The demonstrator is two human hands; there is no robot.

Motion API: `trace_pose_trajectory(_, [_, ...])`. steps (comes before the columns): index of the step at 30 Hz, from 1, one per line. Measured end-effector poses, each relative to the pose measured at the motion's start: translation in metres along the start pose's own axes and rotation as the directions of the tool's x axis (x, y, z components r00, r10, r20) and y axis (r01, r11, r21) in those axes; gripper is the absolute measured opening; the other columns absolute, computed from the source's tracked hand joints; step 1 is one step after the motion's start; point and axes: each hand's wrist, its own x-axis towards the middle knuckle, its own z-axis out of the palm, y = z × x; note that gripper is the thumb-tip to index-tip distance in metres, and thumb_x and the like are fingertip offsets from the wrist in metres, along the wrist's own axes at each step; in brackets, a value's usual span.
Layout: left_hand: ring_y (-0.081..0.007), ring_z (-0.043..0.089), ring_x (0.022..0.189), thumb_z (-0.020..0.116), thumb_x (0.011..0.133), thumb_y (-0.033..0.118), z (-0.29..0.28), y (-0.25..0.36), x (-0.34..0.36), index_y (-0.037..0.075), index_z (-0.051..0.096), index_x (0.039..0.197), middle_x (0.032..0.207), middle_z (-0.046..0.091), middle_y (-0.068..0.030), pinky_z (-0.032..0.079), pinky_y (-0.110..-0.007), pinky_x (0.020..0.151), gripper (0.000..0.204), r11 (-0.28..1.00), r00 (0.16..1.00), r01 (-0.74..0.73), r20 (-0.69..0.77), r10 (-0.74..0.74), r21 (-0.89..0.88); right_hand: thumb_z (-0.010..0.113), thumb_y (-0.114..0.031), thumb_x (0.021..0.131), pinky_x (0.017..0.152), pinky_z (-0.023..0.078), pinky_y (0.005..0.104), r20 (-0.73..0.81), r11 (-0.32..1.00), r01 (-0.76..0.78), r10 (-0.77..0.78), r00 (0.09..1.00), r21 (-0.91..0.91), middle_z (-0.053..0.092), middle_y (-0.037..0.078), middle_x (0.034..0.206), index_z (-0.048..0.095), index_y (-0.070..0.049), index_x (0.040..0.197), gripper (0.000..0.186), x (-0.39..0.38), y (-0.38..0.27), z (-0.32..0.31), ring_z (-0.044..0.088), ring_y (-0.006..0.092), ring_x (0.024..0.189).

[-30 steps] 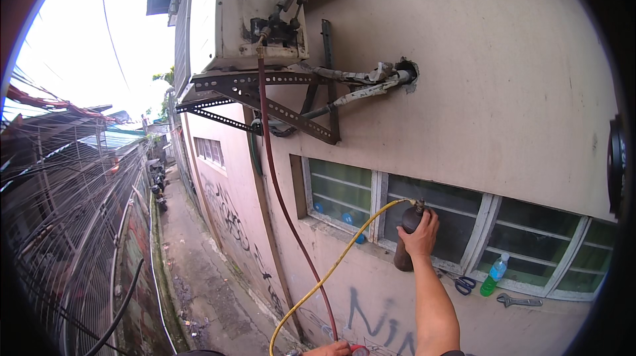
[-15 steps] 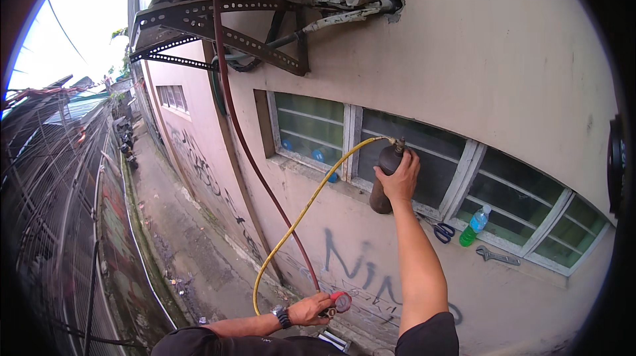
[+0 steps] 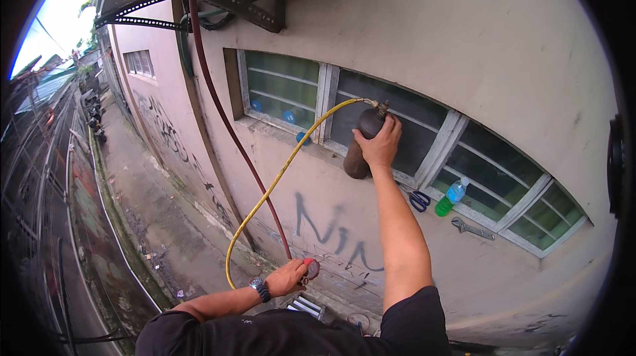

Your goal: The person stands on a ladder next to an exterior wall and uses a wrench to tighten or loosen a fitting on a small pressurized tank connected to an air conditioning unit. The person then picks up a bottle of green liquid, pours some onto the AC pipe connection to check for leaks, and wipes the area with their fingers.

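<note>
My right hand (image 3: 380, 140) grips a brown gas cylinder (image 3: 357, 164) near its top, on the window sill. A yellow hose (image 3: 289, 164) runs from the cylinder's brass valve (image 3: 382, 108) down to the bottom of the view. My left hand (image 3: 287, 277), below a wristwatch-banded forearm, is closed on a red pressure gauge (image 3: 311, 270), where a maroon hose (image 3: 249, 164) hangs down from above. Blue-handled scissors (image 3: 419, 201), a bottle of green liquid (image 3: 452, 198) and a steel adjustable wrench (image 3: 472, 229) lie or stand along the sill, right of the cylinder.
A perforated metal bracket (image 3: 242, 8) with pipes juts from the wall overhead. A narrow alley (image 3: 132, 177) runs below and to the left, beside dense hanging cables (image 3: 50, 177) and parked motorbikes (image 3: 96, 120). An aluminium ladder (image 3: 306, 308) shows below my body.
My view has tilted downward, so the bracket and window sit higher in it. My left hand with the gauge has come fully into view. My right hand stays on the cylinder.
</note>
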Motion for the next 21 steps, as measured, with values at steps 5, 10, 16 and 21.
trace_pose_trajectory(5, [-0.0404, 0.057, 0.113, 0.086, 0.079, 0.020, 0.012, -0.006, -0.001, -0.001, 0.052, 0.133, 0.118, 0.057, -0.0187, 0.051, -0.047, 0.097, 0.068, 0.999, 1.000, 0.000, 0.023, 0.002, -0.050, 0.096, -0.036, 0.066, 0.108, 0.046, 0.0514, -0.010, 0.999, 0.037, -0.037, 0.999, -0.013, 0.050, 0.023, 0.137, 0.046, -0.001, 0.138, 0.095, 0.001, 0.000, 0.002, 0.051, 0.0450, 0.128])
trace_pose_trajectory(10, [-0.0387, 0.058, 0.109, 0.084, 0.081, 0.023, 0.011, -0.011, 0.005, 0.001, 0.062, 0.116, 0.114, 0.060, -0.0157, 0.050, -0.047, 0.095, 0.047, 0.987, 0.995, -0.085, -0.056, 0.078, -0.137, 0.097, -0.033, 0.065, 0.107, 0.047, 0.0524, 0.009, 1.000, 0.028, -0.028, 1.000, -0.008, 0.048, 0.022, 0.140, 0.045, -0.002, 0.138, 0.095, -0.001, -0.001, 0.005, 0.049, 0.0442, 0.128])
trace_pose_trajectory(16, [-0.0394, 0.055, 0.115, 0.083, 0.081, 0.022, 0.006, -0.023, -0.004, -0.002, 0.058, 0.125, 0.126, 0.059, -0.0173, 0.050, -0.047, 0.101, 0.055, 0.989, 0.984, -0.136, 0.111, 0.141, -0.057, 0.096, -0.034, 0.065, 0.108, 0.047, 0.0524, 0.007, 0.999, 0.015, -0.015, 1.000, -0.028, 0.048, 0.022, 0.140, 0.045, -0.002, 0.139, 0.096, 0.000, 0.000, 0.005, 0.049, 0.0445, 0.129])
trace_pose_trajectory(21, [-0.0393, 0.056, 0.115, 0.082, 0.080, 0.017, 0.005, -0.020, -0.007, -0.002, 0.055, 0.127, 0.127, 0.058, -0.0177, 0.051, -0.046, 0.101, 0.057, 0.995, 0.988, -0.095, 0.119, 0.098, -0.026, 0.096, -0.035, 0.065, 0.108, 0.046, 0.0521, -0.010, 1.000, 0.010, -0.010, 1.000, -0.030, 0.048, 0.022, 0.139, 0.045, -0.002, 0.139, 0.096, -0.001, 0.006, 0.000, 0.049, 0.0443, 0.129])
